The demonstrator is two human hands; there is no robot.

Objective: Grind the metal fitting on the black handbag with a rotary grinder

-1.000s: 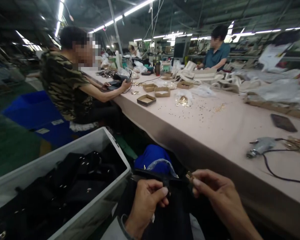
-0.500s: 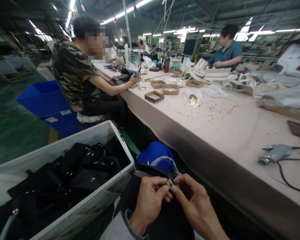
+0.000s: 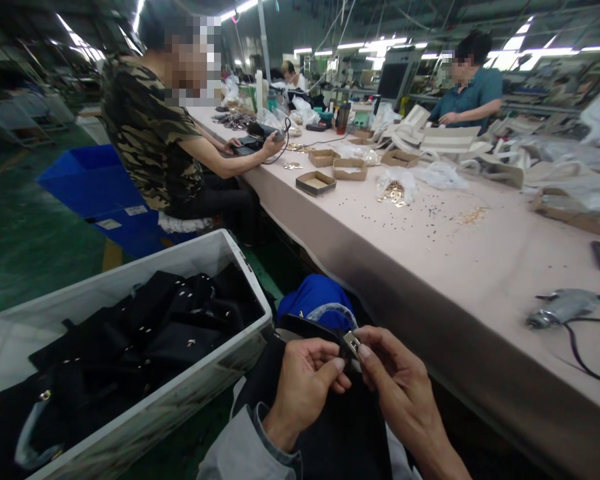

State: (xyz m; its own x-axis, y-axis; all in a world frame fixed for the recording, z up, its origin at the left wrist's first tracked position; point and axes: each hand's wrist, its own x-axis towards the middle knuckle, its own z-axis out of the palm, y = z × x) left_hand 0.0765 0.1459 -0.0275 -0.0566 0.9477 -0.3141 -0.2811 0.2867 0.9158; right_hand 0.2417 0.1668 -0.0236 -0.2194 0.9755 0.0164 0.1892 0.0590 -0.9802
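Observation:
A black bag point(image 3: 343, 427) lies on my lap, its handle point(image 3: 336, 308) wrapped in clear plastic. My right hand point(image 3: 405, 390) pinches a small gold-coloured metal lock plate point(image 3: 351, 343) with a rectangular slot, between thumb and fingertips above the bag. Just left of the plate, my left hand point(image 3: 307, 380) is closed, thumb against curled fingers, beside a dark strip of the bag. What lies between the left fingertips is hidden.
At my left stands a white bin point(image 3: 253, 293) full of black bags point(image 3: 165, 340). The long table point(image 3: 430, 280) on my right bears a corded tool point(image 3: 565, 308), small boxes point(image 3: 316, 183) and loose metal pieces point(image 3: 394, 193). A co-worker in camouflage point(image 3: 145, 133) sits beyond the bin.
My right hand has lifted slightly and tilted the metal plate, which has come away from my left fingertips. My left hand stays nearly in place. The view has shifted a little.

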